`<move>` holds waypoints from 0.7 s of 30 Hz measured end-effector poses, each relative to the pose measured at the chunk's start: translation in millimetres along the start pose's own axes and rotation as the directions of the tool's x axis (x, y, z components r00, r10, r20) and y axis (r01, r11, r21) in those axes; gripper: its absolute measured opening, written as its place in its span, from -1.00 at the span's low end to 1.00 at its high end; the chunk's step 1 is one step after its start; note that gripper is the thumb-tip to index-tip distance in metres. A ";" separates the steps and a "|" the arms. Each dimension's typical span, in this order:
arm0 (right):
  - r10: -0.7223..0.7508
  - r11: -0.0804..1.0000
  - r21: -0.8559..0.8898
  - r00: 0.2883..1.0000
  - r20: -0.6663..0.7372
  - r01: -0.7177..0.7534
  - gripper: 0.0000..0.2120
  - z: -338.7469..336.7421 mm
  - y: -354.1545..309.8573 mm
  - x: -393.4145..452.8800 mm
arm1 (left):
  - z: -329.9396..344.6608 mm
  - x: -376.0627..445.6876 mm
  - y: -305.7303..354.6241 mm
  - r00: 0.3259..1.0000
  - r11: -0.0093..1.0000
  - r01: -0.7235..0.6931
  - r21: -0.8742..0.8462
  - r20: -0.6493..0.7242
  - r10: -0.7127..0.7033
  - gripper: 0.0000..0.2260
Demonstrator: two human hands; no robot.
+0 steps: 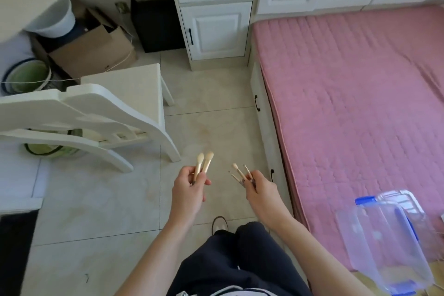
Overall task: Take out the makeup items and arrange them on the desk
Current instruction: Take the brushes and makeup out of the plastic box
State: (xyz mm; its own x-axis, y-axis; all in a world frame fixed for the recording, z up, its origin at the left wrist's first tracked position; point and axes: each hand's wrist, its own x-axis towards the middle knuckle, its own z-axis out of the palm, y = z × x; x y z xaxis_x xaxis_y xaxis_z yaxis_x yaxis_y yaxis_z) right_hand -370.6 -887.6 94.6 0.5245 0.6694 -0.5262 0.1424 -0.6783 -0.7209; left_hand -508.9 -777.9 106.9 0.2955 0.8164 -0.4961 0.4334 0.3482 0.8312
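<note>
The left hand (189, 187) is closed around two larger makeup brushes (203, 163), pinching their pale gold handles between the thumb and the fingers so that the fluffy cream heads stand up and away from the grip, side by side and nearly touching. The right hand (260, 191) is closed on three thin brushes (240, 173), held low on their handles by the fingertips; their small tips fan out upward and to the left, apart from one another. Both hands are held out over the tiled floor (211, 113), well apart from each other, with the brush heads pointing toward the far side of the room. A clear plastic box (384, 245) with blue clips lies at the lower right, on the edge of the bed with a pink quilt (355, 84), near the right forearm but not touching it. To the left stands a white chair (96, 113), tucked against the desk (14, 190), whose pale edge shows at the left border. None of the brushes is on the desk. Dark trousers and one shoe show at the bottom of the view.
</note>
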 end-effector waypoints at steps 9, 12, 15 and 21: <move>-0.011 1.000 -0.024 1.000 0.023 0.012 -0.85 -25.5 -35.5 78.8 | 23.1 62.0 36.3 1.000 0.999 0.025 -0.030 -0.009 -0.026 -0.95; -0.035 0.999 -0.041 0.999 0.033 0.037 -0.85 -45.2 -51.9 114.6 | 42.8 94.4 62.7 0.999 0.999 0.018 -0.045 -0.028 -0.019 -0.94; -0.065 0.995 -0.069 0.997 0.049 0.069 -0.85 -72.7 -70.5 150.6 | 66.4 126.3 94.2 0.999 0.998 0.006 -0.058 -0.042 -0.008 -0.95; -0.126 0.986 -0.102 0.989 0.071 0.133 -0.86 -126.3 -104.5 222.4 | 109.4 182.2 150.6 0.997 0.997 -0.018 -0.073 -0.080 0.012 -0.95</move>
State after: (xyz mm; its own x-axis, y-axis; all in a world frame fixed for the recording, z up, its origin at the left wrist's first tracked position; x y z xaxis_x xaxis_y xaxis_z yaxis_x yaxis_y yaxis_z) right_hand -162.8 -706.2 109.9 0.4412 0.7696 -0.4617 0.2957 -0.6104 -0.7348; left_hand -296.6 -627.1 114.3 0.2319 0.8547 -0.4644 0.3648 0.3661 0.8561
